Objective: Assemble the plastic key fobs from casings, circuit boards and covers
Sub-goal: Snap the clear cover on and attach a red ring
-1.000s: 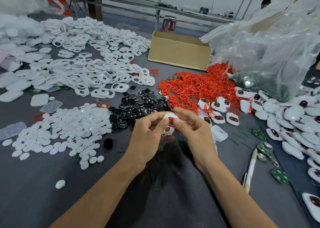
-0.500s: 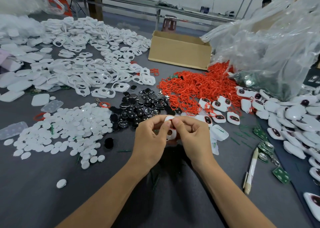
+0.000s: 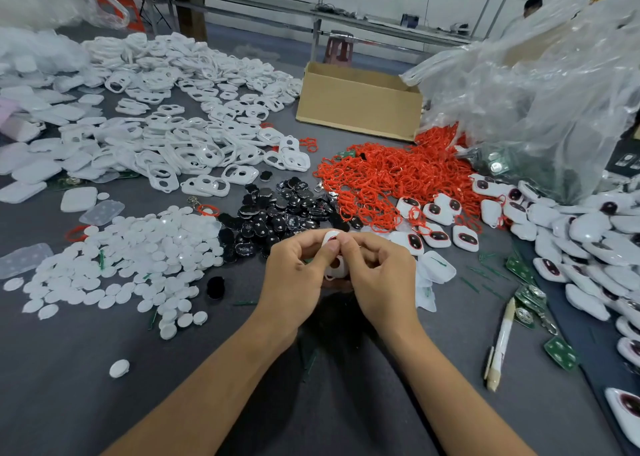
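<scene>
Left hand (image 3: pixel 294 275) and right hand (image 3: pixel 384 279) both pinch one white key fob (image 3: pixel 337 268) above bench (image 3: pixel 69 386) centre. Red ring possibly being seated; hard to tell. Finished fobs (image 3: pixel 588 233) heaped at right. Big piles of casings (image 3: pixel 166 150), covers (image 3: pixel 131 254), red rings (image 3: pixel 381 175) unused: much left.

Near centre above the tabletop (image 3: pixel 69 403), the left grip (image 3: pixel 294 275) and right grip (image 3: pixel 384 282) meet around a key fob (image 3: pixel 343 270). Round covers (image 3: pixel 138 254) lie to their left, with casings (image 3: pixel 180 133) behind those. Button pads (image 3: pixel 277 213) sit just behind the grips, loops (image 3: pixel 381 175) to the right of the pads, and a cardboard box (image 3: pixel 356 105) farther back. Finished fobs (image 3: pixel 588 233), circuit boards (image 3: pixel 561 353) and a pen (image 3: pixel 502 344) lie to the right, before a plastic bag (image 3: pixel 536 102).
</scene>
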`<state>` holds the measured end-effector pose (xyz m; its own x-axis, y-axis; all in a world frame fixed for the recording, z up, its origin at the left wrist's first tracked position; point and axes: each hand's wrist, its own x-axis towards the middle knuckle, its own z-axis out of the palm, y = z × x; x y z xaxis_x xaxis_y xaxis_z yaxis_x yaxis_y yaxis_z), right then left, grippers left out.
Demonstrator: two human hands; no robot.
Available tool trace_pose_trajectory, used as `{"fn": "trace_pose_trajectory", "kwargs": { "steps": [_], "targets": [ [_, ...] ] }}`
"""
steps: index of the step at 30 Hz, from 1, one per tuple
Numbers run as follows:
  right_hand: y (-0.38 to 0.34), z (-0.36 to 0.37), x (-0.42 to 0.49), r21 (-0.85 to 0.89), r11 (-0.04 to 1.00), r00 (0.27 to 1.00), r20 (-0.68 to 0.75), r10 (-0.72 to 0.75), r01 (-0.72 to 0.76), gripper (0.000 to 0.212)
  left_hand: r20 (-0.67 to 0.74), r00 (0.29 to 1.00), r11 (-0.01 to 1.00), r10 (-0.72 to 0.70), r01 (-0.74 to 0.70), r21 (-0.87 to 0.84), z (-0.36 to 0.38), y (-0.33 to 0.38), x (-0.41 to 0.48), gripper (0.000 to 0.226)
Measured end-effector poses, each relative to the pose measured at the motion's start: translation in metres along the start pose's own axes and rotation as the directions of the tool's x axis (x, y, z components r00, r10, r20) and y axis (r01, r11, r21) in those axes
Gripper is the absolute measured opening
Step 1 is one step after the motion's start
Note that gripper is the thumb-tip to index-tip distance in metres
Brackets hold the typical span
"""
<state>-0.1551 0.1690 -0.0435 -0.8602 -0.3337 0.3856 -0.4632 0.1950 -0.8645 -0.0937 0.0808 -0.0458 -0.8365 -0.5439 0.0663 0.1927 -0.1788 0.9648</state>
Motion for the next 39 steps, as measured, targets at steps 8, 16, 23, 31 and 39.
{"fn": "trace_pose_trajectory", "kwargs": {
  "steps": [8, 16, 23, 31, 39],
  "targets": [
    [0.003, 0.003, -0.002, -0.113, 0.99, 0.996, 0.045, -0.082, 0.087, 0.021, -0.206, 0.971, 0.981, 0.12, -0.084, 0.176, -0.005, -0.004, 0.008, 0.022],
    [0.013, 0.004, -0.001, -0.33, 0.871, 0.923, 0.253, -0.29, 0.364, 0.044, -0.544, 0.822, 0.985, 0.166, -0.167, 0.047, -0.034, 0.009, 0.024, 0.021],
    [0.014, 0.007, -0.006, -0.351, 0.781, 0.837, 0.397, -0.376, 0.517, 0.015, -0.527, 0.828, 0.98, 0.193, -0.184, 0.071, -0.031, 0.01, 0.021, 0.023],
    [0.008, 0.003, -0.004, -0.048, 0.988, 0.958, 0.256, -0.128, 0.144, 0.021, -0.291, 0.953, 0.996, 0.086, -0.087, 0.009, -0.025, 0.01, 0.018, 0.024],
    [0.004, -0.008, 0.003, 0.428, 0.881, 0.979, 0.091, 0.181, -0.202, 0.022, 0.029, 1.0, 0.984, 0.012, -0.017, 0.176, -0.017, 0.004, 0.01, 0.023]
  ]
}}
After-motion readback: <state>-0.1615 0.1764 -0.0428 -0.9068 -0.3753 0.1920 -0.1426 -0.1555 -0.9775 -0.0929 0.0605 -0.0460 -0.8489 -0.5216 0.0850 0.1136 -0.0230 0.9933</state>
